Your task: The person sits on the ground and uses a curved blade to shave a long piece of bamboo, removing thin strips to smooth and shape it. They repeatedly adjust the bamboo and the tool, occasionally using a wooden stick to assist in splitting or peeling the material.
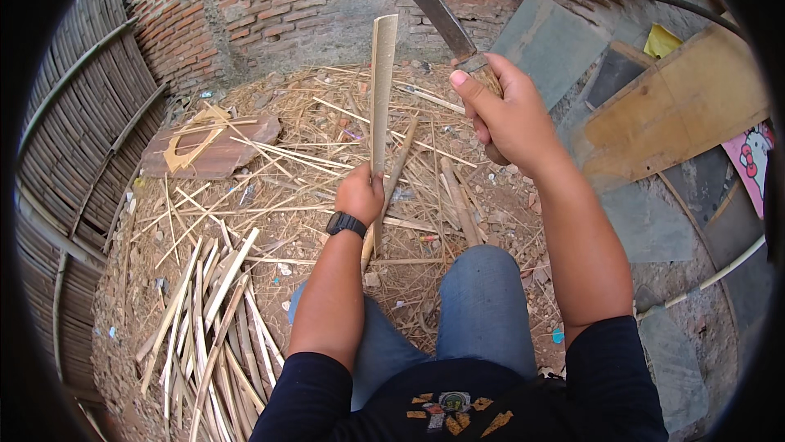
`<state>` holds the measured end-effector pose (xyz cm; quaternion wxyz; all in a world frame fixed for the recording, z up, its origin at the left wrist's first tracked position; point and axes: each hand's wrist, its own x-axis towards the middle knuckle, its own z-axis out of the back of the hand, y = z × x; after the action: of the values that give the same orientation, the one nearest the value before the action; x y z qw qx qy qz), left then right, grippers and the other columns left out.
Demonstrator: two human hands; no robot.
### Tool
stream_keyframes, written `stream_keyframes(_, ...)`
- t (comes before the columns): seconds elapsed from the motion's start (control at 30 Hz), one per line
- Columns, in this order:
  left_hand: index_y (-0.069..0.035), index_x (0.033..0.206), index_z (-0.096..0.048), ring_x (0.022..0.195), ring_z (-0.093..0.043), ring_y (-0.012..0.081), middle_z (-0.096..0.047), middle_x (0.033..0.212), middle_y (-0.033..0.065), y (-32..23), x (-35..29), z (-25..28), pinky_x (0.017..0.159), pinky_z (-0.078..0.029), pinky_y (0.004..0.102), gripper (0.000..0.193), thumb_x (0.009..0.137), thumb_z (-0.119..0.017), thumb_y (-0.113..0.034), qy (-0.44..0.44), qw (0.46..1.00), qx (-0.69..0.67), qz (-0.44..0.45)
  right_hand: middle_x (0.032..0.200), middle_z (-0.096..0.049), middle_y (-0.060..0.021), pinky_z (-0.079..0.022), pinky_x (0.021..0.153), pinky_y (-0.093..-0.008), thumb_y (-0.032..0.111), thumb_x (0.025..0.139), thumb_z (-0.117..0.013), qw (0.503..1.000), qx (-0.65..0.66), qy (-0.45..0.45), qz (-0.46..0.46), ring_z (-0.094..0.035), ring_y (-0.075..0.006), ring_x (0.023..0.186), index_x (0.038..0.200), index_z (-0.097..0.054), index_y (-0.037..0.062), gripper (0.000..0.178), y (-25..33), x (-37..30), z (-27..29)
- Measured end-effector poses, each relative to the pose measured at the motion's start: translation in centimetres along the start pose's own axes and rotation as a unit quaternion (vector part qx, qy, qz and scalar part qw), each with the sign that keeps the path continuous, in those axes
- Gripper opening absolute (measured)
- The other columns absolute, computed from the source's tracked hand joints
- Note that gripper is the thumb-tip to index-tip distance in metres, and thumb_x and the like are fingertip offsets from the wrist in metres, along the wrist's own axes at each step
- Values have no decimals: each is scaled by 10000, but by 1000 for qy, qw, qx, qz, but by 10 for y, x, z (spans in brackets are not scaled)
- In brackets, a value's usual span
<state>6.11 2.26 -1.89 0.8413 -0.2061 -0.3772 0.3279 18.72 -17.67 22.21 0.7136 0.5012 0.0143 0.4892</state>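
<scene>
My left hand (360,195), with a black watch on its wrist, is closed around a split bamboo strip (381,90). The strip stands nearly upright in front of me, its lower end reaching down past my fist towards the ground. Raised to the right, my right hand (517,119) grips a machete by its handle, which is mostly hidden by the fingers. The dark machete blade (425,0) points up and to the left, out past the top edge, above and apart from the strip.
A pile of split bamboo strips (217,319) lies at my left. Flat on the littered ground is a brownish board (155,154). Sticks (460,201) lie ahead of my knees. Grey slabs (544,41) and a plywood sheet (679,107) lean at right; a brick wall (286,8) stands behind.
</scene>
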Motion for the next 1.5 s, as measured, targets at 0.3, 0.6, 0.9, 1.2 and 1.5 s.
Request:
stream_keyframes(0.3, -44, 1079, -661, 918, -683, 459, -708, 1004, 235, -6, 0, 5, 807, -552, 546, 217, 950, -639, -218, 16, 1000, -14, 17, 1190, -713, -240, -525, 957, -398, 407, 947, -746, 993, 78, -2, 84, -689, -290, 1081, 1402, -532, -113, 722, 32, -4, 7)
stream_keyframes(0.6, -64, 1083, -697, 838, -701, 415, -705, 970, 225, 4, 1, -2, 771, -560, 510, 204, 945, -657, -209, -6, 1000, 10, -10, 1155, -712, -269, -527, 941, -420, 412, 962, -712, 997, 9, 70, -34, -704, -333, 1051, 1371, -566, -76, 653, 8, -2, -22)
stream_keyframes(0.9, -27, 1033, -661, 909, -677, 455, -705, 1006, 237, -3, -1, 5, 811, -551, 539, 187, 940, -634, -187, -4, 1000, -9, 1, 1112, -714, -250, -529, 903, -410, 394, 965, -697, 999, 43, 19, 21, -699, -319, 992, 1348, -576, -77, 619, -4, -2, -38)
stream_keyframes(1.2, -29, 1039, -671, 908, -681, 450, -708, 983, 235, -5, 0, 9, 813, -556, 533, 181, 940, -634, -176, 0, 1000, 0, 3, 1002, -716, -216, -531, 804, -395, 366, 972, -695, 996, 70, 7, 46, -686, -274, 859, 1351, -563, -83, 603, 4, -8, -37)
stream_keyframes(1.5, -35, 1032, -669, 896, -682, 451, -707, 976, 235, -7, 0, 11, 803, -555, 537, 168, 942, -634, -172, -2, 1000, -9, 2, 925, -710, -191, -519, 737, -389, 353, 974, -693, 996, 80, 9, 43, -663, -253, 763, 1351, -560, -82, 592, 2, -12, -50)
